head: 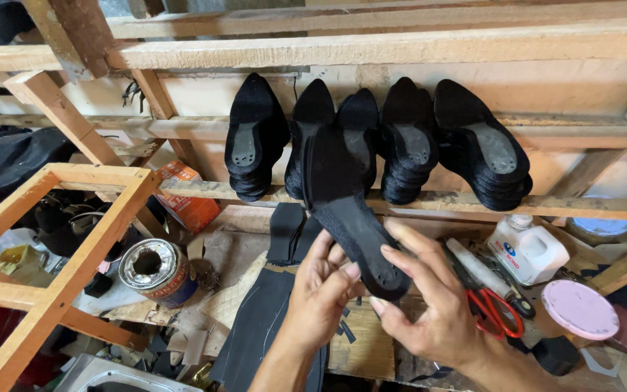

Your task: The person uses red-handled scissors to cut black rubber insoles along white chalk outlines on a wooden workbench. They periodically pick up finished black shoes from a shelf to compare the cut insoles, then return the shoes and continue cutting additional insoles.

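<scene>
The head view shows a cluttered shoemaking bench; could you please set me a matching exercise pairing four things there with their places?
Things:
1. black insole
2. red-handled scissors
3. open tin can
4. pink round lid

Places:
A. lying on its side, left of the hands
B. far right on the bench
C. held between left hand and right hand
D. just right of the right hand

Pairs: 1-C, 2-D, 3-A, 4-B

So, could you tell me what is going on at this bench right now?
A person holds a black shoe insole up in both hands, the left hand and right hand gripping its lower end. Behind it, stacks of black insoles lean on a wooden rack. Red-handled scissors lie by the right hand.
</scene>
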Tool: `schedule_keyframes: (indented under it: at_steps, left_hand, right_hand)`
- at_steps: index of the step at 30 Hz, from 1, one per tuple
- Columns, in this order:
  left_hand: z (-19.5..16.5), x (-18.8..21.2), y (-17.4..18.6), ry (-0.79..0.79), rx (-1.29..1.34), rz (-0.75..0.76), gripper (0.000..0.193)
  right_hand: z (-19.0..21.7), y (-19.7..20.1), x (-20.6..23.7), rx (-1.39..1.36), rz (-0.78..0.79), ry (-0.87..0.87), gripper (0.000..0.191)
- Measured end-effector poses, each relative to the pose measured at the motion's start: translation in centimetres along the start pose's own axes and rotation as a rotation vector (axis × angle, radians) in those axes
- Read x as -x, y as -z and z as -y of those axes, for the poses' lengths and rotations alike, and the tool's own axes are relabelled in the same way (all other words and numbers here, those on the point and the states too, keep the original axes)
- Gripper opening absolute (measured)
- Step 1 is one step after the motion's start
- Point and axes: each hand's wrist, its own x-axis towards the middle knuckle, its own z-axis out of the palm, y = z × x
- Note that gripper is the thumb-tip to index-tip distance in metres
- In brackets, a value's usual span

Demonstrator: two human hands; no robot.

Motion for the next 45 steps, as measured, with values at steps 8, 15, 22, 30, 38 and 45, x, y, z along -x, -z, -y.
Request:
schedule_keyframes:
  at_steps: [8,15,22,30,38,45]
  left_hand:
    - [-4.5,-3.8,-1.5,-0.041,-0.567,-0.006,0.058]
    - [-7.1,-9.1,0.5,-0.797,-1.778,-0.197,0.052]
    - [-7.2,-11.3,2.2,-0.625,-1.907,-0.294,0.042]
    - [-7.6,-11.4,1.8,-0.576,-1.776,-0.351,0.035]
    - [-7.3,-12.0,2.1,-0.662,-1.602,-0.473,0.029]
    - [-5.9,-8.3,0.9,-0.915,-1.487,-0.512,0.028]
  right_hand:
    - [1.3,2.6,-4.0,-0.016,-0.102,-0.217,0.042]
    - [-1.5,3.8,-8.9,0.306,-0.145,-0.043,0.035]
    - [-5.0,0.2,-13.0,0.393,-0.07,-0.048,0.039]
    - [-6.5,-2.8,-14.9,0.595,0.127,-0.157,0.044]
    - [-4.3,-1.4,-11.2,0.498,-0.038,0.075,0.03]
    - [-1.1,-1.9,-7.6,-0.24,0.051,-0.364,0.038]
